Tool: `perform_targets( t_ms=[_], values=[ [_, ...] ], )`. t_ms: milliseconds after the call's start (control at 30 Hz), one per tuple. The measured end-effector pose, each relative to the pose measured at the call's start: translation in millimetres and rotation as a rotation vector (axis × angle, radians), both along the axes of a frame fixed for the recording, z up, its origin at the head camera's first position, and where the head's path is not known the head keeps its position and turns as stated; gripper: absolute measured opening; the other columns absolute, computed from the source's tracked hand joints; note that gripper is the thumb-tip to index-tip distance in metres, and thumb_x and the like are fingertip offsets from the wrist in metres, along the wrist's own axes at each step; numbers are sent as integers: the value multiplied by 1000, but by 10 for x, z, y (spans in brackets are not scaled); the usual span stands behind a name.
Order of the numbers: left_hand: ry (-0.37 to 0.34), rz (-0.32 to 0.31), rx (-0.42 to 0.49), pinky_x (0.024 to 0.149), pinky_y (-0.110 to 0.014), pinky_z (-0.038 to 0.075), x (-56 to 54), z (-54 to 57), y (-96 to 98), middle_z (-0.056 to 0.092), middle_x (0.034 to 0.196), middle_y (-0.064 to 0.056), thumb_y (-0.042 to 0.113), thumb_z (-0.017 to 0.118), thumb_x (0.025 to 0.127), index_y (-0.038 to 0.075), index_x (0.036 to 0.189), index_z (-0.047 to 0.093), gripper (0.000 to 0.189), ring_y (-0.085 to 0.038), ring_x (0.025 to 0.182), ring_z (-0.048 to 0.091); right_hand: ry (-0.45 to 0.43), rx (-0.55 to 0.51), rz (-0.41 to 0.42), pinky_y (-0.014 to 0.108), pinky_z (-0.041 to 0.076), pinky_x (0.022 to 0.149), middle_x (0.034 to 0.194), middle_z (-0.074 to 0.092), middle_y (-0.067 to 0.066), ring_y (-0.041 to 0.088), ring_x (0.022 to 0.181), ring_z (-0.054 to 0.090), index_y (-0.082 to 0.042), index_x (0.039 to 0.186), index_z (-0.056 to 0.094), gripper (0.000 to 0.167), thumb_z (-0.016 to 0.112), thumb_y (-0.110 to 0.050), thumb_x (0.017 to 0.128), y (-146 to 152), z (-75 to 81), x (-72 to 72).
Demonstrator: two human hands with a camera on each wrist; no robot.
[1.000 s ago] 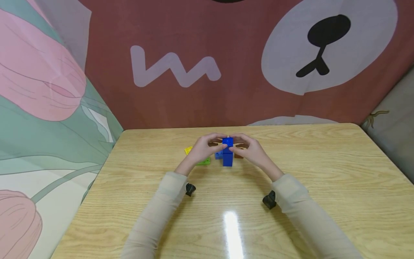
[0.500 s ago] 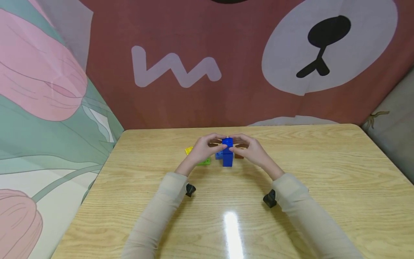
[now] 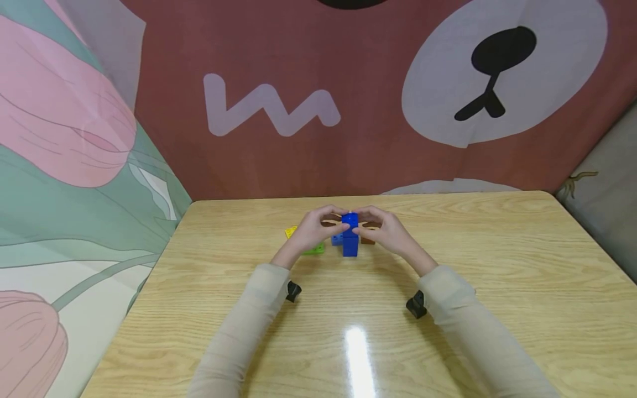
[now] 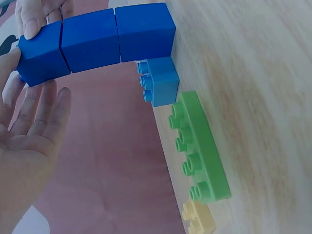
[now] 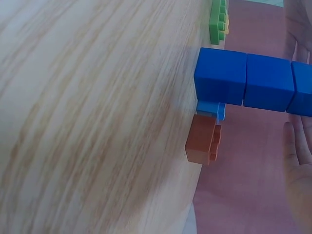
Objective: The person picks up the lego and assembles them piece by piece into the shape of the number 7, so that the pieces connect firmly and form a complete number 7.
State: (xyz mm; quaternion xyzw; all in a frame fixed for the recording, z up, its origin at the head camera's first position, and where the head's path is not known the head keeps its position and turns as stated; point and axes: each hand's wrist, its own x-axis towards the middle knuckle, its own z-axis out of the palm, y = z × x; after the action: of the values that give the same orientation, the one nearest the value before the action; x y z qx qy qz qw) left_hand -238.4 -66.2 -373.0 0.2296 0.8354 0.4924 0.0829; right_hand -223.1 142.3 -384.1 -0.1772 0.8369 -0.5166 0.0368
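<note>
- Head view: we see a left hand and a right hand meet above a wooden table, thumbs and fingers clamped on the top blue block from either side. Directly beneath the grip stands the bottom blue block.
- Same view, lower than the grip: we find a lighter blue brick, a green brick and a yellow brick toward the left hand's side, the last two partly hidden by that hand and wrist. Below the right hand lies a brown brick.
- Left wrist view: we count three blocks in the column, with the middle blue block between the gripped one and the foot. The lighter blue brick is just beside that foot — touching or not, we cannot tell.
- Right wrist view: we see the gripped block run out of frame, while the brown brick sits near the column's foot.
- Progress, as we judge it: three blocks are stacked upright — whether the top one is fully seated, we cannot tell. Left off the column are the four other bricks, none held.
</note>
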Motion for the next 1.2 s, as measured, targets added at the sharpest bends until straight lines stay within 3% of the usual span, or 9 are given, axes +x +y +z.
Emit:
perform_targets(
  t_ms=[500, 767, 1200],
  values=[
    [-33, -10, 4, 98, -35, 52, -8, 6, 20, 62, 126, -7, 23, 66, 91, 11, 122, 61, 33, -22, 115, 60, -10, 37, 4, 50, 51, 96, 128, 60, 18, 35, 119, 58, -5, 130, 53, 45, 67, -20, 90, 6, 6, -5],
    [-44, -2, -12, 93, -35, 55, 28, 35, 0, 62, 126, -5, 25, 66, 91, 14, 123, 61, 34, -23, 118, 59, -37, 58, 7, 49, 51, 96, 129, 60, 18, 35, 119, 57, -4, 134, 51, 50, 67, -21, 90, -7, 40, -1],
    [-48, 7, -31, 101, -37, 50, 24, 33, -92, 57, 135, -8, 27, 66, 91, 11, 134, 54, 48, -25, 122, 57, -76, 87, -1, 47, 52, 95, 129, 60, 19, 35, 118, 58, -4, 136, 50, 53, 68, -21, 89, -3, 47, -28]
  ],
)
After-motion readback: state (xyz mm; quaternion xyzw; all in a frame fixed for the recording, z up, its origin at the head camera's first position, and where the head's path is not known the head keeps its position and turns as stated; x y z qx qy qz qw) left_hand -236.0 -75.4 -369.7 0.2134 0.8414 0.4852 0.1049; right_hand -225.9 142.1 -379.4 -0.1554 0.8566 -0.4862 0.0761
